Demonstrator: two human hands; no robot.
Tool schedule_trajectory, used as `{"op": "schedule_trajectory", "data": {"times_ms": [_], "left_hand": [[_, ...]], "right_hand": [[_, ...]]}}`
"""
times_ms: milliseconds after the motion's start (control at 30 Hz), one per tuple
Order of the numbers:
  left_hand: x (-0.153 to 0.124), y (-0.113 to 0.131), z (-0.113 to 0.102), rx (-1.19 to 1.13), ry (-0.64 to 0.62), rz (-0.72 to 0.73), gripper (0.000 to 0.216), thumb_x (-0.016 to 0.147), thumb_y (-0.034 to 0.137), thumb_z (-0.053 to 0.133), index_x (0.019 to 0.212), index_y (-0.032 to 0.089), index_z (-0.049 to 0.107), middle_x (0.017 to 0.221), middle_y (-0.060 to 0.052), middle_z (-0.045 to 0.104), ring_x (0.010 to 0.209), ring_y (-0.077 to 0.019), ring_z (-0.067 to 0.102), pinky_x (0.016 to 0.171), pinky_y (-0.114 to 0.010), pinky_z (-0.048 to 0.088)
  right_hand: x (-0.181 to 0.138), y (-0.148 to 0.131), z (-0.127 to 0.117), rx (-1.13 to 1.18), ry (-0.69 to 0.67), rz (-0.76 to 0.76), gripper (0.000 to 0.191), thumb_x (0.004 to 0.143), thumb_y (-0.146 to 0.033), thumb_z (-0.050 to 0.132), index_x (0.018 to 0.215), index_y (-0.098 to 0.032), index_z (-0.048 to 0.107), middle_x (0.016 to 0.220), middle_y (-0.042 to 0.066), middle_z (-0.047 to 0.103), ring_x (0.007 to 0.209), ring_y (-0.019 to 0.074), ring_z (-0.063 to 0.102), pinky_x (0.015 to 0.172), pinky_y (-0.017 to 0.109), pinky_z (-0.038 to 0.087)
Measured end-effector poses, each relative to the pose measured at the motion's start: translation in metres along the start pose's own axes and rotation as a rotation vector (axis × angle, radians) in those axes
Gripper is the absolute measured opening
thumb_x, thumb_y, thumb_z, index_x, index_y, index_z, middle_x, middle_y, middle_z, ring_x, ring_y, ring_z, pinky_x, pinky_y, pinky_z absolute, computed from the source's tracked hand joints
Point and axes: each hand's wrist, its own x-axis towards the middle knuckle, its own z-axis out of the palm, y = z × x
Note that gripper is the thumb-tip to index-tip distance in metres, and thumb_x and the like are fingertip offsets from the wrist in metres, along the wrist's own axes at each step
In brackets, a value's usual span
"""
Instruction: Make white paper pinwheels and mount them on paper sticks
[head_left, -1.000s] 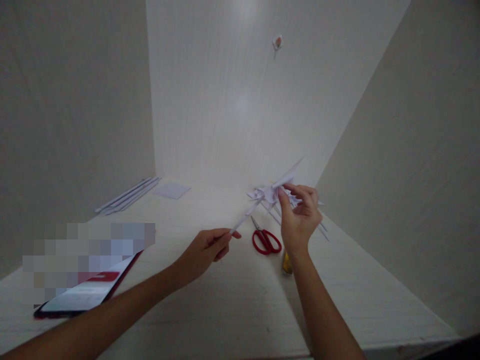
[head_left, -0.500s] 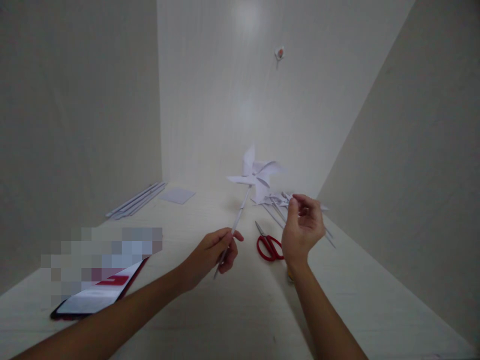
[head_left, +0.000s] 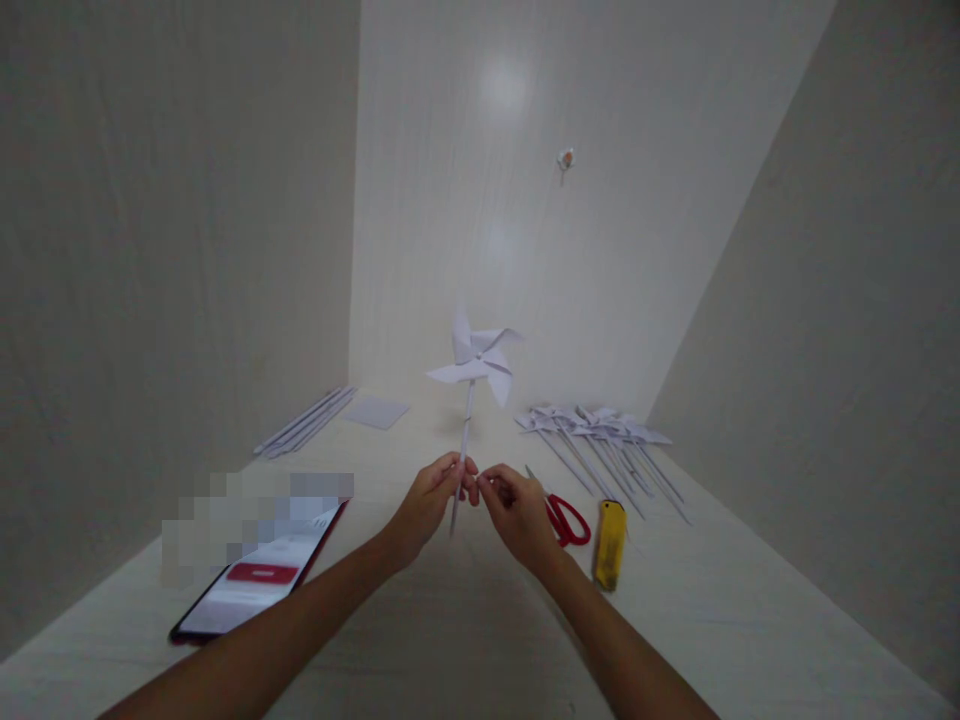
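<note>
Pinwheel (head_left: 478,358) stands up before the person, held in the left hand (head_left: 431,495), its white blades above both hands. Its long axis, the stick (head_left: 466,425), runs nearly upright, the top tipping a little to the right, and its lower end shows below the left fingers. The left hand closes round the stick, so it is the nearer of the two. The right hand (head_left: 521,510) is just to the right of the stick, thumb and fingers drawn narrow, tips next to the left fingertips; whether they touch, or pinch anything small, I cannot tell.

The right hand covers part of the scissors (head_left: 568,522); just beyond lies a yellow cutter (head_left: 610,545). Farther back, heads in the pile (head_left: 600,425) of similar pinwheels overlap too much to count. The phone (head_left: 259,590) at left is partly blurred out, and the forearms are cut off by the lower edge.
</note>
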Motion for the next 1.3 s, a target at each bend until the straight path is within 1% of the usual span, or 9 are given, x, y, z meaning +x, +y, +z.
{"op": "schedule_trajectory", "data": {"times_ms": [133, 233, 367, 500, 667, 800, 933, 1033, 1300], "left_hand": [[0.002, -0.003, -0.002, -0.005, 0.069, -0.011, 0.027, 0.084, 0.041, 0.045, 0.081, 0.015, 0.051, 0.063, 0.001, 0.053, 0.065, -0.0139, 0.048, 0.069, -0.027, 0.035], [0.004, -0.007, -0.005, -0.048, 0.096, -0.034, 0.03, 0.083, 0.043, 0.046, 0.082, 0.014, 0.053, 0.065, 0.0, 0.054, 0.065, -0.0135, 0.049, 0.068, -0.027, 0.036], [0.005, -0.009, -0.007, -0.101, 0.104, -0.076, 0.031, 0.082, 0.043, 0.048, 0.08, 0.013, 0.054, 0.068, -0.001, 0.053, 0.066, -0.0127, 0.048, 0.065, -0.025, 0.036], [0.003, -0.005, -0.004, -0.119, 0.093, -0.084, 0.029, 0.082, 0.041, 0.048, 0.078, 0.012, 0.054, 0.067, -0.001, 0.051, 0.065, -0.0115, 0.045, 0.064, -0.024, 0.034], [0.001, -0.004, -0.001, -0.147, 0.073, -0.101, 0.029, 0.082, 0.041, 0.049, 0.079, 0.012, 0.053, 0.067, 0.0, 0.051, 0.062, -0.0108, 0.044, 0.061, -0.024, 0.034], [0.001, -0.006, -0.001, -0.163, 0.06, -0.116, 0.032, 0.08, 0.044, 0.051, 0.079, 0.012, 0.054, 0.067, 0.0, 0.051, 0.062, -0.0108, 0.045, 0.059, -0.024, 0.034], [0.002, -0.009, -0.001, -0.16, 0.066, -0.114, 0.034, 0.079, 0.046, 0.052, 0.078, 0.012, 0.056, 0.065, 0.0, 0.051, 0.06, -0.0106, 0.045, 0.059, -0.024, 0.035], [0.002, -0.012, -0.001, -0.19, 0.076, -0.154, 0.035, 0.075, 0.046, 0.056, 0.077, 0.012, 0.058, 0.064, 0.0, 0.052, 0.059, -0.0107, 0.047, 0.059, -0.024, 0.035], [0.001, -0.017, -0.001, -0.334, 0.089, -0.289, 0.03, 0.07, 0.04, 0.061, 0.077, 0.011, 0.062, 0.062, 0.0, 0.053, 0.054, -0.0098, 0.048, 0.054, -0.024, 0.034]], "right_hand": [[-0.002, -0.002, 0.0, -0.023, -0.043, 0.008, 0.027, 0.081, -0.027, 0.047, 0.062, -0.014, 0.06, 0.044, -0.003, 0.044, 0.041, 0.0064, 0.032, 0.04, 0.021, 0.024], [-0.003, -0.002, 0.001, -0.007, -0.123, 0.015, 0.034, 0.082, -0.029, 0.045, 0.055, -0.014, 0.059, 0.042, -0.004, 0.039, 0.04, 0.0061, 0.029, 0.04, 0.02, 0.022], [-0.008, 0.002, 0.006, 0.005, -0.26, 0.005, 0.035, 0.083, -0.031, 0.046, 0.057, -0.013, 0.063, 0.042, -0.004, 0.04, 0.04, 0.0059, 0.029, 0.039, 0.02, 0.021], [-0.011, 0.003, 0.011, -0.05, -0.327, 0.0, 0.037, 0.083, -0.033, 0.045, 0.058, -0.013, 0.064, 0.044, -0.003, 0.042, 0.041, 0.0061, 0.032, 0.041, 0.02, 0.024], [-0.008, 0.004, 0.013, -0.073, -0.267, 0.03, 0.037, 0.082, -0.035, 0.048, 0.054, -0.014, 0.058, 0.044, -0.003, 0.042, 0.041, 0.006, 0.033, 0.043, 0.02, 0.024], [-0.007, 0.005, 0.013, -0.08, -0.242, 0.01, 0.035, 0.082, -0.035, 0.049, 0.054, -0.014, 0.057, 0.044, -0.003, 0.042, 0.041, 0.0061, 0.032, 0.042, 0.021, 0.022], [-0.008, 0.003, 0.013, -0.101, -0.25, 0.008, 0.032, 0.08, -0.033, 0.051, 0.055, -0.014, 0.059, 0.044, -0.004, 0.042, 0.041, 0.0059, 0.032, 0.043, 0.021, 0.023], [-0.009, 0.003, 0.014, -0.093, -0.275, 0.025, 0.03, 0.079, -0.03, 0.051, 0.056, -0.013, 0.059, 0.044, -0.004, 0.04, 0.041, 0.0053, 0.031, 0.044, 0.02, 0.023], [-0.011, 0.005, 0.017, 0.038, -0.342, 0.124, 0.034, 0.08, -0.029, 0.047, 0.049, -0.015, 0.048, 0.042, -0.004, 0.039, 0.041, 0.0053, 0.033, 0.042, 0.02, 0.022]]}}
